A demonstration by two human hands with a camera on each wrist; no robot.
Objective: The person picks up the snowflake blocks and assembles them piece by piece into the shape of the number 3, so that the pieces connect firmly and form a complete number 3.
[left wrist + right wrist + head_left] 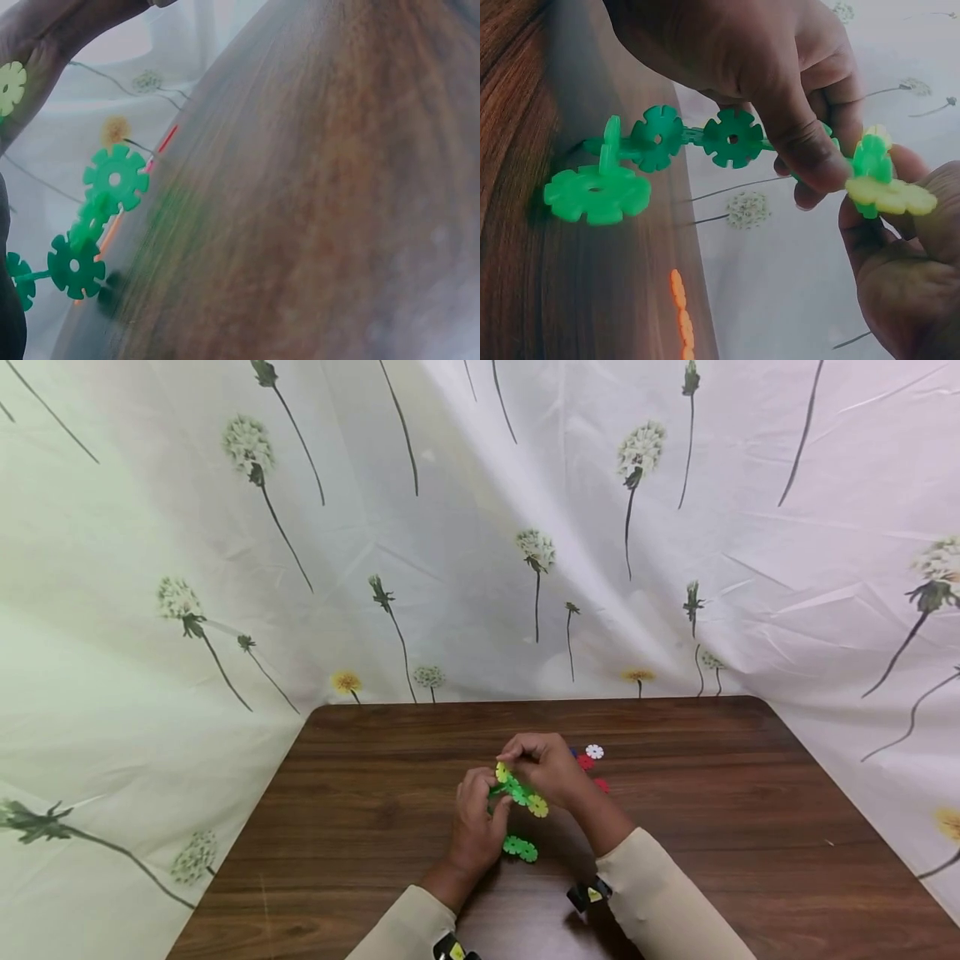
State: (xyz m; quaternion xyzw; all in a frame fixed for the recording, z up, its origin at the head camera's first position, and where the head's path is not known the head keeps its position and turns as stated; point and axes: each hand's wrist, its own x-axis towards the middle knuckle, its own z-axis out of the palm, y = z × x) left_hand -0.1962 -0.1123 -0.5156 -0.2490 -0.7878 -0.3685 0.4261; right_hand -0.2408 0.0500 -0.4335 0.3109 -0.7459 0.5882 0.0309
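My left hand (480, 822) grips a chain of interlocking snowflake discs above the table. In the right wrist view its thumb presses on the chain, and linked green discs (733, 139) run from there down to a green disc (596, 195) close over the tabletop. A yellow disc (891, 196) joins a green one at the upper end. My right hand (551, 768) pinches a yellow disc (502, 772) on that end. Another yellow disc (537, 806) sits between the hands. The fingers partly cover the chain's middle.
Past my right hand lie a white disc (595, 751), a red disc (585, 762), another red disc (602, 785) and a partly hidden blue piece. A row of orange discs (681, 315) lies on the brown wooden table (360, 827). A flowered cloth (480, 610) hangs behind the table.
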